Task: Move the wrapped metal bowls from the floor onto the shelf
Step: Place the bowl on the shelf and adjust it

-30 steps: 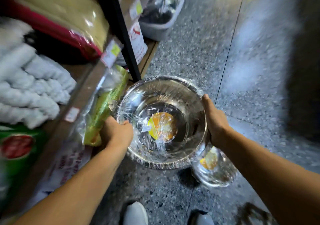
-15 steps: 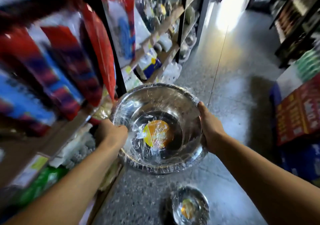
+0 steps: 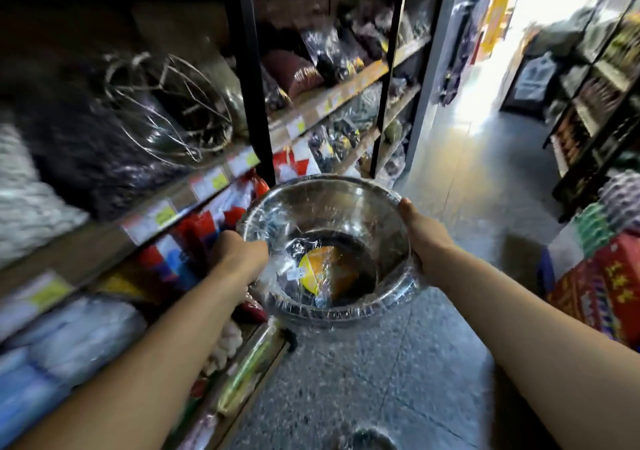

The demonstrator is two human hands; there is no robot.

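Carrying step: left hand (image 3: 239,254) and right hand (image 3: 420,233) clamped opposite rims of wrapped bowl (image 3: 329,241), held right of the shelf (image 3: 194,193) (crowded). Next needed a free slot.

1. My left hand (image 3: 239,255) is curled into a fist, knuckles up, clamped on the near-left rim of what I carry.
2. My right hand (image 3: 420,238) grips the opposite rim, thumb on top, fingers wrapped underneath and hidden.
3. Both forearms are bare and reach forward, converging from the lower corners.
4. Both wrists look roughly straight.
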